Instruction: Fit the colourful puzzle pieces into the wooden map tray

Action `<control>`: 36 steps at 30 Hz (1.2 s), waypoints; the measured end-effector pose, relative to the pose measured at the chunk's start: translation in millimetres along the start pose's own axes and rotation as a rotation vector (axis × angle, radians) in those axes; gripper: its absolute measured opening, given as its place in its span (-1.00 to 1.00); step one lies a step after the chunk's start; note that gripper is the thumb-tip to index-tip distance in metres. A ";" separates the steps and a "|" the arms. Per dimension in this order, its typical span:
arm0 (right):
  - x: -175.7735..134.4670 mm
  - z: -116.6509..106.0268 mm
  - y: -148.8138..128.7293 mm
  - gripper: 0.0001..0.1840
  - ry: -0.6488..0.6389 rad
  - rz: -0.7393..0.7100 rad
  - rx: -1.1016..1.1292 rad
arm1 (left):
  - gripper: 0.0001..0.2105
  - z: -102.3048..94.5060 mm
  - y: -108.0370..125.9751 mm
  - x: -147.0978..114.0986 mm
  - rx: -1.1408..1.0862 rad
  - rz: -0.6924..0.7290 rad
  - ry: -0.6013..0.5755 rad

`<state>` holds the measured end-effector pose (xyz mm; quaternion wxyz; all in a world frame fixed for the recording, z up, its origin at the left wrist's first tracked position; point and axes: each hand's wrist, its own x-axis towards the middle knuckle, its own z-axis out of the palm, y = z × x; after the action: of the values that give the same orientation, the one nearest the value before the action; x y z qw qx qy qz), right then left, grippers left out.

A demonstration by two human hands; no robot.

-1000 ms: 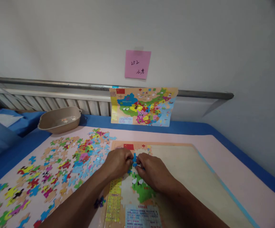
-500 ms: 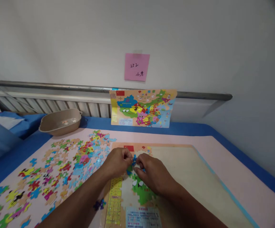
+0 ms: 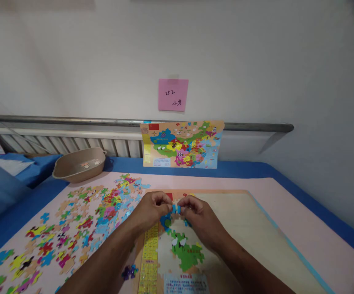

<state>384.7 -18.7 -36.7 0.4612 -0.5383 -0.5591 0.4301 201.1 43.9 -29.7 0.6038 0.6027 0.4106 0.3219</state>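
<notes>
My left hand and my right hand meet above the upper left of the puzzle board. Both have thumb and fingers pinched at a small blue puzzle piece between them; whether it is one piece or two touching, I cannot tell. Below them on the board lie a blue joined patch with a green round spot and a green section with two white birds. A yellow printed strip runs down the board's left side. Part of the red flag corner is hidden by my left fingers.
Many loose puzzle pieces spread over the pink mat left of the board. A purple piece lies beside the board's left edge. A beige basin holds several pieces. The printed reference map leans against the rail.
My hands have come up slightly off the board and closer together, with the blue piece now showing between the fingertips. The view has tilted up a little.
</notes>
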 end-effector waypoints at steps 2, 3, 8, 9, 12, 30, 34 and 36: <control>0.4 -3.1 -0.4 -0.73 0.021 -0.013 -0.050 | -0.81 0.1 -3.7 -0.6 0.024 0.003 -0.062; 0.7 -3.9 0.1 -0.71 0.039 -0.015 -0.074 | -0.84 0.4 -6.1 -0.7 0.044 0.003 -0.094; 1.6 -2.3 4.3 -0.73 0.061 -0.008 -0.112 | -0.88 3.4 -13.8 -1.5 0.128 -0.007 -0.166; 1.3 -1.9 4.2 -0.73 0.054 -0.012 -0.109 | -0.87 3.9 -13.9 -1.7 0.138 -0.003 -0.164; -0.5 -2.4 0.4 -0.76 0.041 -0.048 -0.129 | -0.88 4.4 -13.2 -2.0 0.163 0.016 -0.136; -8.0 -3.2 2.9 -0.66 0.022 -0.330 -0.763 | -0.82 2.7 -18.9 3.7 0.127 0.055 -0.002; -9.0 -1.8 3.2 -0.63 0.035 -0.336 -0.829 | -0.83 3.2 -22.3 4.9 0.129 0.047 -0.003; -9.4 -1.0 3.0 -0.62 0.037 -0.343 -0.841 | -0.85 3.6 -23.6 5.2 0.140 0.050 -0.008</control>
<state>386.3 -27.9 -40.0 0.2768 -0.5862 -0.7579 0.0733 204.1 45.3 -54.0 0.5538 0.6546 0.4145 0.3049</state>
